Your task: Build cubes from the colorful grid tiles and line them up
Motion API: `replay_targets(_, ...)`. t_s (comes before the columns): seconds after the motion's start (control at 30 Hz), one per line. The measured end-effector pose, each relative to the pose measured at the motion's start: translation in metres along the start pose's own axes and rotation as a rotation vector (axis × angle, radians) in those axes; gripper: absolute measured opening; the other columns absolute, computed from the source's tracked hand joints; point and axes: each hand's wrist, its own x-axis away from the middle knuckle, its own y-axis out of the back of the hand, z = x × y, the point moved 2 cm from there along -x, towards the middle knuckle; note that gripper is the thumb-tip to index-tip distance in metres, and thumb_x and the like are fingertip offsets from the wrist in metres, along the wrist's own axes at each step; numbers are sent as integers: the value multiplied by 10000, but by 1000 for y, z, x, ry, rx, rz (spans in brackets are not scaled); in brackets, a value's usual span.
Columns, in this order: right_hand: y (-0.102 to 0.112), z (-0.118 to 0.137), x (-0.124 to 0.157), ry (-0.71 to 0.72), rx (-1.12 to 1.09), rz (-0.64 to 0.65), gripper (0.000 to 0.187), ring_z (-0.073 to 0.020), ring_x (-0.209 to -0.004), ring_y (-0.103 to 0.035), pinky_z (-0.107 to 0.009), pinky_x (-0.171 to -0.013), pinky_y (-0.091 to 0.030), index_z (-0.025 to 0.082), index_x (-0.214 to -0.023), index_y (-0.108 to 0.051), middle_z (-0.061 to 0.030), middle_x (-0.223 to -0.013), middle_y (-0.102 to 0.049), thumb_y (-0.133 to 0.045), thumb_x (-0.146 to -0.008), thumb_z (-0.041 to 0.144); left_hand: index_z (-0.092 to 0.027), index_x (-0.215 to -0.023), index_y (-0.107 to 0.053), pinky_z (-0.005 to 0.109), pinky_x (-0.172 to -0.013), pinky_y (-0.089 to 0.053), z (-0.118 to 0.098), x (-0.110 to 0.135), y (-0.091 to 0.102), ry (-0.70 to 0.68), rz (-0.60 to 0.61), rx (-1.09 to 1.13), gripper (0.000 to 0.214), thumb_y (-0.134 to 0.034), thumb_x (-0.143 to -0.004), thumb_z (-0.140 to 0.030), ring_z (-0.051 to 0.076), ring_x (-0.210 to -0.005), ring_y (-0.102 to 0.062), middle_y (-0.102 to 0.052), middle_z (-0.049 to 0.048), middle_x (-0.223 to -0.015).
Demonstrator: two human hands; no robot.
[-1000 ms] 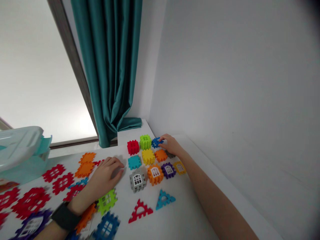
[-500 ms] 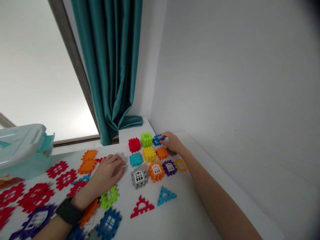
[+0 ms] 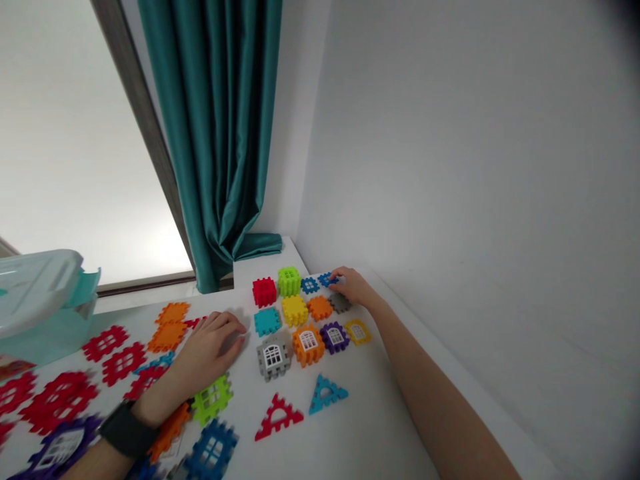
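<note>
A black wristband [image 3: 127, 430] circles the left wrist. Two flat triangular plastic pieces, one red [image 3: 278, 417] and one blue [image 3: 327, 394], lie nearest on the white table [image 3: 360, 427]. The left hand [image 3: 213, 340] rests loosely curled, empty. Beyond it, twelve interlocking plastic pieces form a grid: five cubes and seven flat squares. The right hand [image 3: 354, 287] has its fingertips on a flat blue square [image 3: 327, 279] at the grid's far right corner; whether they grip it is unclear. A teal curtain [image 3: 215, 133] hangs farthest.
</note>
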Motion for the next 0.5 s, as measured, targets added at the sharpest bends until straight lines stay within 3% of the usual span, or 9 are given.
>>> replay_targets(0.5, -4, -9, 1, 27, 1, 32, 137, -200, -1074, -650, -392, -1067, -432, 253, -874, -744, -18, -1048, -744, -718, -771, 165, -233, -994, -683, 404, -859, -502, 0, 0, 1, 1, 14, -15, 253, -479, -966, -380, 262, -977, -611, -676, 75, -1027)
